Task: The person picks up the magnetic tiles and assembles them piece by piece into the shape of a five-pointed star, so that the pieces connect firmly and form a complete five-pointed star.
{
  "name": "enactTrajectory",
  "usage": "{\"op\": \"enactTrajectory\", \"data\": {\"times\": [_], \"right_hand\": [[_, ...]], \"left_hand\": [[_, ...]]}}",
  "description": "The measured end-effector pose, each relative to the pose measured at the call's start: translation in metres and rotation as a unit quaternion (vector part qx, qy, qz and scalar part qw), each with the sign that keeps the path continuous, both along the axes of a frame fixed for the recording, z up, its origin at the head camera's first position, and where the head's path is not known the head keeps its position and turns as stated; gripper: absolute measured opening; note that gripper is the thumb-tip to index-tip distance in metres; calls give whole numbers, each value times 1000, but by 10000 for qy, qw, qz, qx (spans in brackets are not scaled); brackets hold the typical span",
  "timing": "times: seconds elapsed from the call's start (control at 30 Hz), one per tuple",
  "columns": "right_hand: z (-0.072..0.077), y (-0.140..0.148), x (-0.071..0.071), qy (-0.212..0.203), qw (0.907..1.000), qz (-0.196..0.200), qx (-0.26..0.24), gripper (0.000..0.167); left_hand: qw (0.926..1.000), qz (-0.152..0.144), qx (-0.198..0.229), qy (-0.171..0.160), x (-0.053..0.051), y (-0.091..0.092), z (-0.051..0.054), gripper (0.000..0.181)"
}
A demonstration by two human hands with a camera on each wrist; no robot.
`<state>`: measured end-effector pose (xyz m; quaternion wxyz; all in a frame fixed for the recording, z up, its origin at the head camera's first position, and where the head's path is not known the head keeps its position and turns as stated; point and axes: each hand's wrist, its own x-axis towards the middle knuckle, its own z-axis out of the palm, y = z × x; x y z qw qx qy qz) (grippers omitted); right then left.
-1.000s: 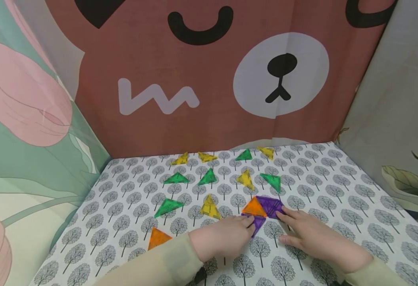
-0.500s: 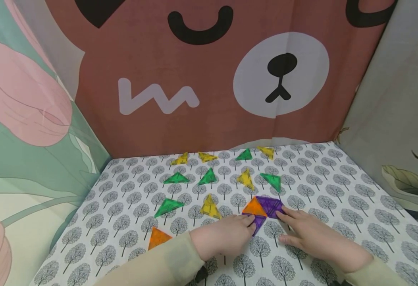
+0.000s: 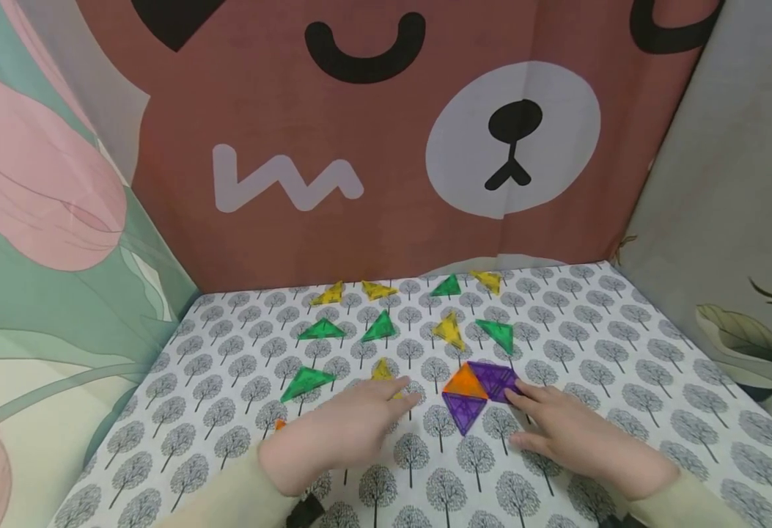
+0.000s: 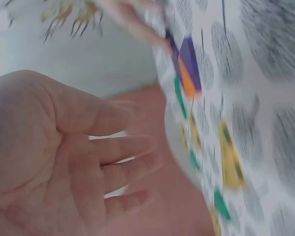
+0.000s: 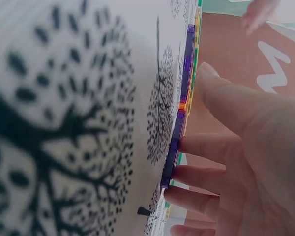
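Translucent triangular magnetic tiles lie flat on a tree-print cloth [image 3: 377, 469]. An orange tile [image 3: 465, 383] joins a purple tile [image 3: 465, 412] below and a purple section [image 3: 496, 380] to its right. My right hand [image 3: 573, 433] touches the right edge of that purple section with straight fingertips. My left hand [image 3: 342, 425] is over the cloth, left of the joined tiles, with fingers extended and nothing in them; its bare palm shows in the left wrist view. It partly covers a yellow tile [image 3: 383, 369] and nearly hides another orange tile [image 3: 280, 424].
Several green and yellow tiles lie spread behind the hands, such as a green one [image 3: 306, 383] at left and a yellow one [image 3: 450, 331]. A brown bear-print curtain [image 3: 293, 249] closes the back. Printed curtains hang at both sides.
My left hand has let go of the lower purple tile and moved left, uncovering that tile. My right hand stays at the purple section. The head view has shifted slightly.
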<state>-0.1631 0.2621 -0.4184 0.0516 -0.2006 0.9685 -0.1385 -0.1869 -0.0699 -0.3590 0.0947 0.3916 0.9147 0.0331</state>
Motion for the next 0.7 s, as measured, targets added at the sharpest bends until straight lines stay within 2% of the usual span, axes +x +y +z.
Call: {"op": "enactTrajectory", "data": {"times": [0.17, 0.27, 0.37, 0.5, 0.63, 0.7], "right_hand": [[0, -3, 0, 174, 9997, -43, 187, 81], [0, -5, -1, 203, 9993, -73, 296, 81], [0, -7, 0, 167, 9992, -139, 346, 80], [0, -8, 0, 205, 9989, -152, 398, 79], [-2, -8, 0, 302, 9985, -98, 449, 79], [-2, -8, -1, 326, 9983, -94, 465, 79]], "left_hand": [[9971, 622, 380, 222, 16, -59, 3, 63], [9927, 998, 642, 199, 27, -91, -1, 54], [9899, 1190, 760, 131, 36, -115, -9, 46], [9873, 1457, 636, -35, 47, -132, -22, 41], [9847, 1672, 479, -81, 55, -136, -34, 47], [9849, 1668, 457, -21, 57, -136, -38, 46]]}}
